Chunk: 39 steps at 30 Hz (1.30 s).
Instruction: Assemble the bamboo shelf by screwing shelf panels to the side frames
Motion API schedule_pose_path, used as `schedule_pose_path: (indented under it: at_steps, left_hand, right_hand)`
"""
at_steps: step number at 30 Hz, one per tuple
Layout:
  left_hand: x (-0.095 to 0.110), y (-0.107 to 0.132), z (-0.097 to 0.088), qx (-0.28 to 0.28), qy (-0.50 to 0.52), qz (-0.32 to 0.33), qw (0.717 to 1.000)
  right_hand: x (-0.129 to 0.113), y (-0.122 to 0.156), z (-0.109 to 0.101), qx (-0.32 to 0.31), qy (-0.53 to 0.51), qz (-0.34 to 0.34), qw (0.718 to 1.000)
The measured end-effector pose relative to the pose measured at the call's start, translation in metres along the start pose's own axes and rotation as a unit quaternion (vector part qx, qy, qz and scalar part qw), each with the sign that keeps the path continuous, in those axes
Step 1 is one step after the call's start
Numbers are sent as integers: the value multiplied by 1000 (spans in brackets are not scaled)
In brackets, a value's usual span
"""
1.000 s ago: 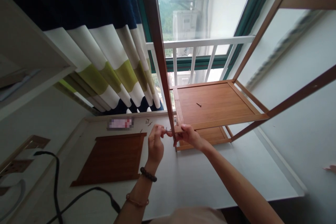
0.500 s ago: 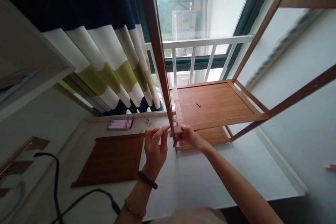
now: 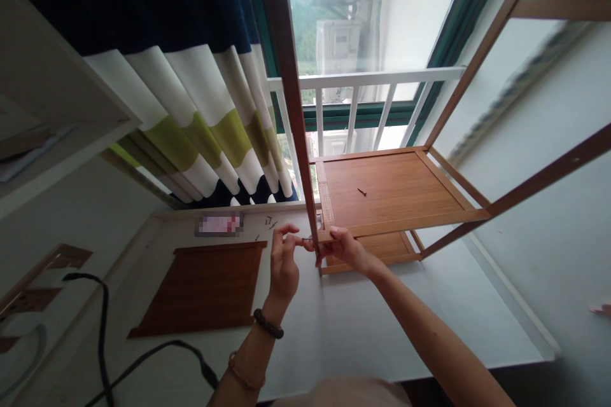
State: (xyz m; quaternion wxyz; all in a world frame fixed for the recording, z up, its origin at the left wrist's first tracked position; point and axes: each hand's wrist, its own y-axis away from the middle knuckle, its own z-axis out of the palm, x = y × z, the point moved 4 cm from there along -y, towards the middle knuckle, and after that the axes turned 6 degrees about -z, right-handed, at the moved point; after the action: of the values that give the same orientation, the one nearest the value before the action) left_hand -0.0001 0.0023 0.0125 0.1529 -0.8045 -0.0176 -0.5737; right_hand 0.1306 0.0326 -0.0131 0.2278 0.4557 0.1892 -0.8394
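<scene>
A thin metal screw (image 3: 307, 240) sticks out sideways from the left front post (image 3: 301, 159) of a brown wooden shelf rack. My left hand (image 3: 285, 267), with dark beads at the wrist, has its fingertips at the screw's outer end. Its index finger is bent and raised above. My right hand (image 3: 347, 248) grips the front left corner of the shelf board (image 3: 391, 181), thumb on top and fingers underneath, partly hidden. Another screw (image 3: 362, 192) lies loose on that board. Below it is a lower board (image 3: 377, 247).
A separate brown wooden panel (image 3: 200, 289) lies on the white tabletop (image 3: 382, 331) at left. Behind it are a phone-like blurred item (image 3: 219, 224) and several small fasteners (image 3: 270, 222). A black cable (image 3: 102, 331) runs at lower left. Curtains (image 3: 191, 108) and a railed window stand behind.
My left hand has shifted slightly right, and its index finger has lifted off, leaving more of the screw visible. My right hand keeps its grip on the shelf corner.
</scene>
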Motion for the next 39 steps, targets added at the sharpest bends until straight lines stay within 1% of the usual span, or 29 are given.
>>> schedule_pose_path:
  at_steps: [2,5,6,8,10,12,15,18,22,27,29,32,36,37,39]
  left_hand:
    - [8,-11,2,-14,-25,-8,1000]
    - [23,-22,7,-49,-71,27,996]
    - [28,-24,8,-41,-83,49,994]
    - [37,-22,6,6,-98,104,990]
    - [39,-14,3,48,-89,152,983]
    - [35,-3,2,65,-50,179,981]
    - [23,11,-1,73,5,192,979]
    - [11,18,-2,52,34,179,982]
    - [3,17,-2,16,59,147,987]
    - [-3,12,2,-10,81,144,986]
    - [-5,9,1,-9,95,148,984]
    - [-5,3,-5,2,67,175,982]
    - [-2,-5,-12,9,-50,233,971]
    - [-1,-7,-13,9,-69,242,968]
    - [1,-11,-13,6,-78,239,968]
  right_hand:
    - [-1,0,1,-2,7,1,1000]
    - [0,0,0,3,12,7,1000]
    - [1,0,0,3,12,7,1000]
    - [2,0,-1,-1,7,4,1000]
    - [3,-1,-2,-5,0,-2,1000]
    - [4,-1,-3,-4,-5,-8,1000]
    - [3,0,-3,-4,-6,-13,1000]
    - [3,0,-3,-12,0,-5,1000]
    - [4,0,-3,-3,6,4,1000]
    - [4,0,-2,-8,3,-5,1000]
    - [3,0,-2,-6,9,-3,1000]
    - [1,0,-1,-5,13,4,1000]
    - [-2,0,2,-13,5,-4,1000]
    - [-2,0,2,-15,7,-5,1000]
    - [-1,-1,2,-14,12,-5,1000]
